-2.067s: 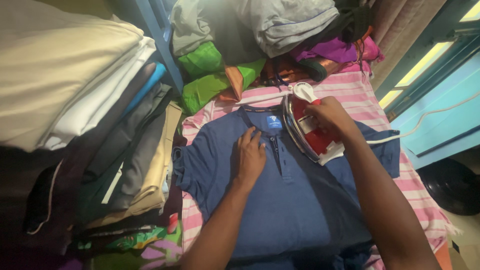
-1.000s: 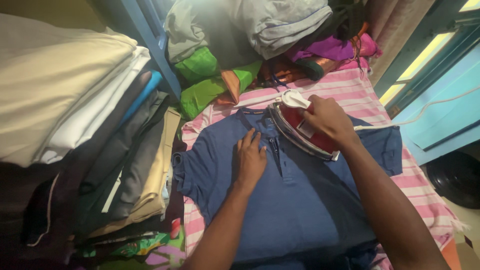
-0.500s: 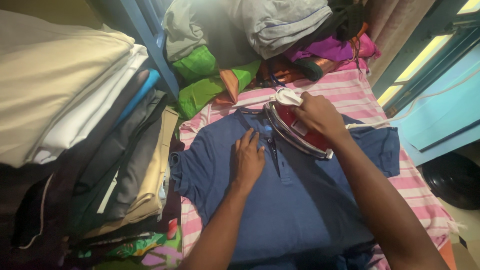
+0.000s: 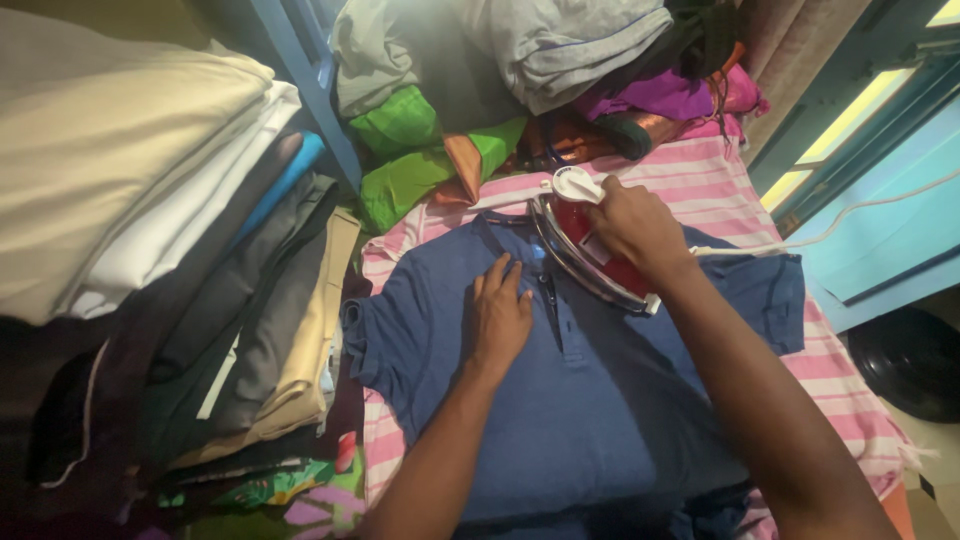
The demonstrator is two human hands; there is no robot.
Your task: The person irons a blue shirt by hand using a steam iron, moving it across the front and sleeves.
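Stacks of folded cloth [image 4: 150, 200] fill the far left of my view, cream and white on top, grey and tan below, all lying beside the board. Next comes the blue shirt [image 4: 600, 400], spread flat and face up on a pink striped cover [image 4: 700, 190], collar toward the far end and hem toward me, so its long axis runs away from me. My left hand [image 4: 500, 315] lies open, palm down, on the shirt's chest just left of the button strip, pinning the fabric. To its right, my right hand [image 4: 635, 230] is closed around the handle of a red and white iron [image 4: 590, 255], which sits tilted on the shirt near the collar; its nose points to the far left, its heel toward my right arm. I judge the step in hand to be pressing the collar and button strip; the next pass calls for taut fabric and fingers kept off the hot plate. A pile of crumpled clothes [image 4: 520, 60] crowds the far end.
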